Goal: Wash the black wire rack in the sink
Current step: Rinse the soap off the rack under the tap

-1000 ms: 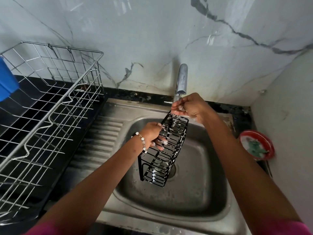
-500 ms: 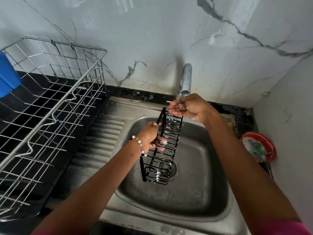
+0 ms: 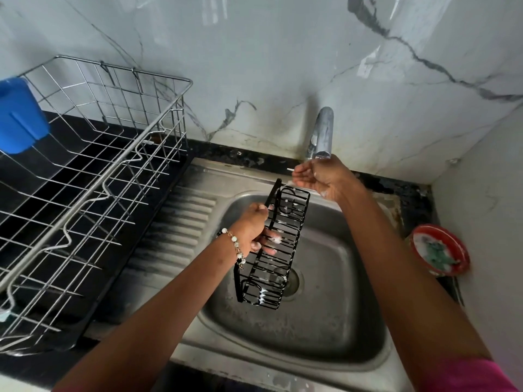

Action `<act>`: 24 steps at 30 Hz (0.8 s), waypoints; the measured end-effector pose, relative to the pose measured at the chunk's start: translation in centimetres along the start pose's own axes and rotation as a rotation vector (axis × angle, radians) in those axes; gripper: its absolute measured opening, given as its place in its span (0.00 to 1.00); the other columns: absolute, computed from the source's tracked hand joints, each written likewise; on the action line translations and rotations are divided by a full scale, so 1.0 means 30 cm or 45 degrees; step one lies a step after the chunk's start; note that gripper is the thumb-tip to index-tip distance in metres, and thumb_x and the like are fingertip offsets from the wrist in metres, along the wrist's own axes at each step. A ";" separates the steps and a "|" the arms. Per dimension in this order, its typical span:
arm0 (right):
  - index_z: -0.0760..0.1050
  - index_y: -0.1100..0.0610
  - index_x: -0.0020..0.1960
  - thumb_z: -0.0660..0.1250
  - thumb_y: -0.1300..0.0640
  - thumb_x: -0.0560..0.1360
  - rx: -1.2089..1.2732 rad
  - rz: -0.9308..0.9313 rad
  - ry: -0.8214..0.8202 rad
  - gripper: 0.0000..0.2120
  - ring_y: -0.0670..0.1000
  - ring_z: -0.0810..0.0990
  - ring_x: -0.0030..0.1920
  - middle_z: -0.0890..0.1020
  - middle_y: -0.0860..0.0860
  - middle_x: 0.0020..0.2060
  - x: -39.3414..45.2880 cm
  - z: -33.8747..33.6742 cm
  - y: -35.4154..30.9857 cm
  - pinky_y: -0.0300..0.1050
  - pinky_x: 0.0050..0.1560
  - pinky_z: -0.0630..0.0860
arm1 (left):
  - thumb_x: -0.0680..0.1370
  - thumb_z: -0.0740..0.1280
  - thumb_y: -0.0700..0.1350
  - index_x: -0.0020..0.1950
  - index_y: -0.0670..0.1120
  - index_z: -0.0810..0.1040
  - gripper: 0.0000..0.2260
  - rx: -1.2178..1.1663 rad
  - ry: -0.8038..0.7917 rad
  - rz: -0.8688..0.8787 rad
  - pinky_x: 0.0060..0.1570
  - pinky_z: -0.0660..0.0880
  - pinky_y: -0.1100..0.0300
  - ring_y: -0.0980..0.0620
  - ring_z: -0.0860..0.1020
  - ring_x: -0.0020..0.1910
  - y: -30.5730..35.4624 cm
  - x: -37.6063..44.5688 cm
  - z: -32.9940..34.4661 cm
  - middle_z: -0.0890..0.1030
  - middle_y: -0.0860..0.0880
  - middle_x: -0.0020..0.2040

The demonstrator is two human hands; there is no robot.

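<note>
The left hand (image 3: 254,224) gripped the black wire rack (image 3: 273,247) by its long side, fingers curled through the wires, holding it tilted above the sink (image 3: 334,321). The right hand (image 3: 319,175) was cupped loosely, empty, under the tap (image 3: 321,134), just beyond the rack's upper end.

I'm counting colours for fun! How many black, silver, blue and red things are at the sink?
Black: 1, the rack
Silver: 3, the sink, tap, basket
Blue: 1, the tub
Red: 1, the dish
Total: 6
</note>
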State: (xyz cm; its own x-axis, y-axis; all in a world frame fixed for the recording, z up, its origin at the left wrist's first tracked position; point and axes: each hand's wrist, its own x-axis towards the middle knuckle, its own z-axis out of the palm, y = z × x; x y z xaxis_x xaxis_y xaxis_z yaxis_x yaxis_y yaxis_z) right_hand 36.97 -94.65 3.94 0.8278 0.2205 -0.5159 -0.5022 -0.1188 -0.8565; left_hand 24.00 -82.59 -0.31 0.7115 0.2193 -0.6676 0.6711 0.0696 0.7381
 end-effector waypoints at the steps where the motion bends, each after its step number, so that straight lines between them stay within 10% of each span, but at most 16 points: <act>1: 0.75 0.71 0.52 0.56 0.71 0.79 0.000 -0.003 -0.007 0.10 0.59 0.83 0.48 0.80 0.66 0.47 0.000 -0.004 -0.001 0.46 0.44 0.83 | 0.85 0.50 0.50 0.61 0.50 0.67 0.10 -0.005 0.002 0.001 0.14 0.58 0.71 0.49 0.76 0.17 0.000 0.001 -0.001 0.81 0.42 0.36; 24: 0.76 0.71 0.53 0.55 0.72 0.78 -0.215 0.051 -0.245 0.11 0.61 0.82 0.52 0.80 0.68 0.51 -0.036 -0.058 -0.031 0.52 0.55 0.80 | 0.85 0.49 0.44 0.47 0.48 0.69 0.12 0.099 -0.156 0.021 0.15 0.57 0.70 0.46 0.79 0.20 0.071 0.048 0.007 0.82 0.45 0.27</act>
State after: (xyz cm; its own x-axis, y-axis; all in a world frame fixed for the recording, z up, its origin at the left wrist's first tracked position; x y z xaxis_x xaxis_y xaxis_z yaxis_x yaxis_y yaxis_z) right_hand 36.97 -96.46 5.29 0.7372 0.3903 -0.5516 -0.4715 -0.2876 -0.8337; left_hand 26.50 -82.33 0.29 0.7397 0.0992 -0.6656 0.6696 -0.0095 0.7427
